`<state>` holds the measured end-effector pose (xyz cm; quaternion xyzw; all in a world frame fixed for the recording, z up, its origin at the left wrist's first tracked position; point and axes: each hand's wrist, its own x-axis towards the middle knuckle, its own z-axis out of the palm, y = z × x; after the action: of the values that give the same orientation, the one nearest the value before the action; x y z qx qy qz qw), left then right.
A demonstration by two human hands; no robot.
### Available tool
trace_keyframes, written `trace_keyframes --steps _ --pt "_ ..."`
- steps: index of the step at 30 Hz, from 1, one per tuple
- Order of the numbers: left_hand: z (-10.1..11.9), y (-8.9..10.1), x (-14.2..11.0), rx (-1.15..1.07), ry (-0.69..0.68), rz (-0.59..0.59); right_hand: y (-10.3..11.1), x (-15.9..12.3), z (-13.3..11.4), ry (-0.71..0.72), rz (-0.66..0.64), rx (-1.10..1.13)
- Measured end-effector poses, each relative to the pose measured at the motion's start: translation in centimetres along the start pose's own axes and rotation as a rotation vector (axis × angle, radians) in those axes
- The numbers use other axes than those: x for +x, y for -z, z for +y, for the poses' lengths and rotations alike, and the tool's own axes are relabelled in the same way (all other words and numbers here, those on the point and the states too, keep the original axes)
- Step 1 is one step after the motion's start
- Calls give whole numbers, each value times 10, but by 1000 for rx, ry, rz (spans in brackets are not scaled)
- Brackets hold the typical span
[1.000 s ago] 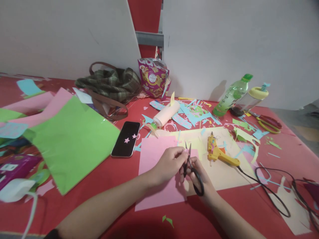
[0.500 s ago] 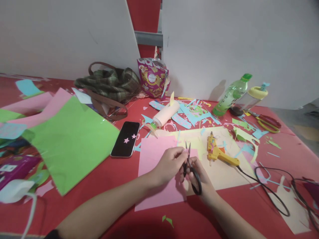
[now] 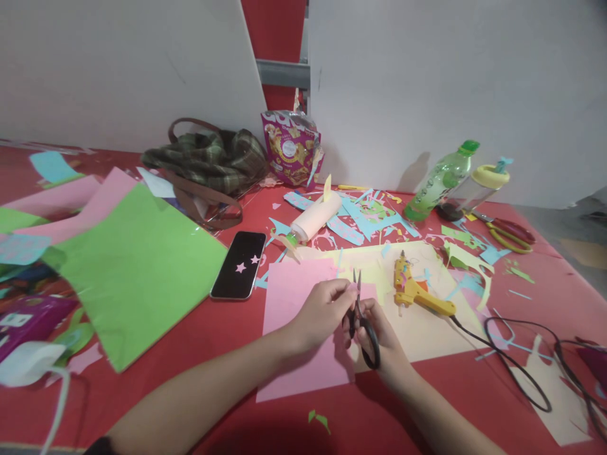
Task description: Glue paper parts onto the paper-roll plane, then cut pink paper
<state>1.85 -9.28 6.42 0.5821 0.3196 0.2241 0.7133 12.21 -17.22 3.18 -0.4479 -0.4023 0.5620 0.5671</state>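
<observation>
Between the thumb and fingers of my left hand (image 3: 323, 311) is a small piece of pink paper (image 3: 353, 288), mostly covered by the fingertips. My right hand (image 3: 378, 328) grips black-handled scissors (image 3: 370, 346), whose blades point away from me, slightly parted, right beside the pink piece. Both hands are above a pink paper sheet (image 3: 289, 291), which overlaps a larger cream sheet (image 3: 441, 338). Two small pink paper stars (image 3: 241, 268) lie on a black phone (image 3: 233, 278) to the left.
A yellow glue gun (image 3: 417, 291) with a black cord lies right of my hands. Green paper (image 3: 147, 272) spreads at left. Behind stand a snack bag (image 3: 290, 148), a green bottle (image 3: 439, 183) and a wrapped pink roll (image 3: 317, 218) among paper scraps. Red-and-yellow scissors (image 3: 512, 234) lie far right.
The scissor blades have come slightly closer together, and the handle loop has shifted a little left. My left hand stays nearly in place.
</observation>
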Motion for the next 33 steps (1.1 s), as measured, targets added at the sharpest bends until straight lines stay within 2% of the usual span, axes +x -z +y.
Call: trace_keyframes --steps 3,9,14,18,23,28,33 --pt "2 0 0 28 -18 36 -1 0 -1 -1 9 8" --pt "3 1 0 20 0 30 -3 1 -2 -22 32 40" --pt "3 4 1 30 47 0 0 2 0 -17 104 44" --pt "9 7 1 115 77 -120 3 4 -1 37 175 72" --pt "14 13 1 360 83 -300 4 7 -5 45 305 172" --pt "16 19 2 523 37 -448 4 6 -5 -1 285 202" --pt "16 22 2 571 36 -469 3 5 -5 1 267 179"
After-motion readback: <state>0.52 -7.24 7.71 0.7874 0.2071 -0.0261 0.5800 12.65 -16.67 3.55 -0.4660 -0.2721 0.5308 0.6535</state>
